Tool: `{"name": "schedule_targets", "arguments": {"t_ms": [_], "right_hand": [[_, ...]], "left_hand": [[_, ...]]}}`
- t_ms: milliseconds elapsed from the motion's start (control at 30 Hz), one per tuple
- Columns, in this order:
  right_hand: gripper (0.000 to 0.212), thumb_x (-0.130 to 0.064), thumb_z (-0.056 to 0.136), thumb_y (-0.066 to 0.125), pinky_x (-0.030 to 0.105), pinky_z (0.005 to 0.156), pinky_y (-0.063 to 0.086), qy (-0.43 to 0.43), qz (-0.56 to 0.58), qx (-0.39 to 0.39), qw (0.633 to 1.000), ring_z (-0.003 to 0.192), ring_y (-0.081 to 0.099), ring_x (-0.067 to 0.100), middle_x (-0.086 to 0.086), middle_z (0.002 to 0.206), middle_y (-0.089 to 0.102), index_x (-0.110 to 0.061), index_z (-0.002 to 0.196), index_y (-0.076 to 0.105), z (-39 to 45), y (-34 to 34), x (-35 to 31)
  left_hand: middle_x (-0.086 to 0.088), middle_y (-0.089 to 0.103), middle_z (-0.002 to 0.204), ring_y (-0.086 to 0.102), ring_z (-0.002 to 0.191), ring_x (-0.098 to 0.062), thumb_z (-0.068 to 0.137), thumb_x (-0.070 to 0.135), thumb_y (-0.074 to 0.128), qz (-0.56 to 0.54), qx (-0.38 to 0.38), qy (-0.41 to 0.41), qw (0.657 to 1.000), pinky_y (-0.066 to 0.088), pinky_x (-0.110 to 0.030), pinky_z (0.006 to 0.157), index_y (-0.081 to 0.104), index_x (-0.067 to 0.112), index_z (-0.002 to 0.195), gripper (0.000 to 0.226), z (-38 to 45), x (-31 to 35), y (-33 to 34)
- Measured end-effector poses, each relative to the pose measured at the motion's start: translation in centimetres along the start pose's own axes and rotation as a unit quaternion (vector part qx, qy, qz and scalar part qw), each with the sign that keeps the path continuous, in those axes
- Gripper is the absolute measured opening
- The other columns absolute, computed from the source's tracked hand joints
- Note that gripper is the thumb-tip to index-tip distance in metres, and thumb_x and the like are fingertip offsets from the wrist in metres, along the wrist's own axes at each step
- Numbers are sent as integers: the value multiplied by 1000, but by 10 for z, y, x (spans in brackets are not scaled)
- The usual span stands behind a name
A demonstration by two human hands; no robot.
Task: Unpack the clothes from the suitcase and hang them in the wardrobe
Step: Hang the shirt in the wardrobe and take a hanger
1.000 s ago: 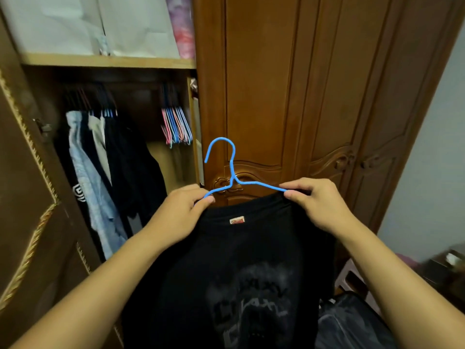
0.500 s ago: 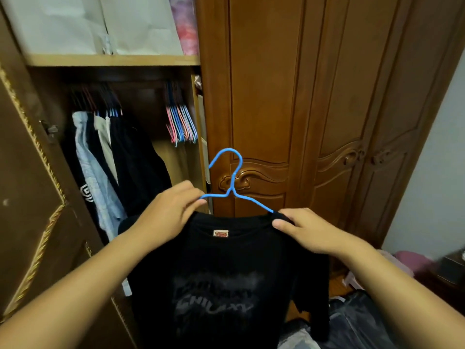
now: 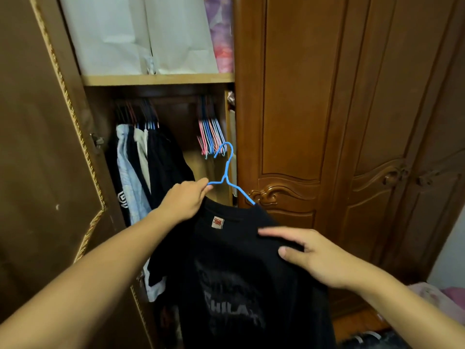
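A: Head view is showing the left hand (image 3: 187,201) gripping the blue hanger (image 3: 227,176) at its near shoulder, fingers curled round the wire just below the neck. Where is the shirt sitting?

B: The black T-shirt (image 3: 241,268) is hanging on that hanger, in front of the open wardrobe (image 3: 158,79), not yet inside it. The right hand (image 3: 312,255) is lying against the shirt's far shoulder with the fingers stretched out fairly straight, thumb underneath; I am reading it as steadying, not clamping.

A: And what is the next move depending on?

B: The hook is pointing up and away from the left hand, towards the gap between the hung clothes (image 3: 143,167) on the left and the bunch of spare hangers (image 3: 211,137) on the right. The rail itself is sitting in shadow above them, so I am not seeing it plainly. The hanger's long axis is running from lower right to upper left across the doorway.

A: So which hand is leading?

B: The left one, I am judging; it is nearer the opening and is carrying the hanger.
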State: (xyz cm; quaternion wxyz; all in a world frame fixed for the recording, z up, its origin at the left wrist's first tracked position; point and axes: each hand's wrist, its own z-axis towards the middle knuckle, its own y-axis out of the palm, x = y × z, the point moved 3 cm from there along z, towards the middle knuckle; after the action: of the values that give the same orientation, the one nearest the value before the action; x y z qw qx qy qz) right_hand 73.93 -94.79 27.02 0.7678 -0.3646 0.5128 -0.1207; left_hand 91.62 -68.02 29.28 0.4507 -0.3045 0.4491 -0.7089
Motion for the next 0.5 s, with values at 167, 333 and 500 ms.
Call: {"name": "schedule_targets", "arguments": {"t_ms": [167,333,500], "right_hand": [[54,-4,103,47,3,107,27,17,-39,137,990,125,38,-25,-35,133,51,-44,139,51,36,9,4],[59,1,95,54,9,105,31,86,-124,225,963,128,46,-6,-24,134,57,-39,138,57,87,16,22],[70,2,87,49,26,108,43,96,-176,214,956,132,53,15,-11,140,58,-41,142,51,182,36,14]], "left_hand": [[-8,50,134,51,123,-32,105,44,43,-100,-37,-58,993,45,-47,101,52,28,135,36,23,-24,7],[-25,48,137,44,125,-46,88,22,60,58,107,-86,989,39,-53,107,57,13,138,51,29,-116,-23],[-28,22,162,-7,151,-51,82,25,68,309,154,-155,926,-9,-63,120,61,12,133,53,25,-206,-66]]}}
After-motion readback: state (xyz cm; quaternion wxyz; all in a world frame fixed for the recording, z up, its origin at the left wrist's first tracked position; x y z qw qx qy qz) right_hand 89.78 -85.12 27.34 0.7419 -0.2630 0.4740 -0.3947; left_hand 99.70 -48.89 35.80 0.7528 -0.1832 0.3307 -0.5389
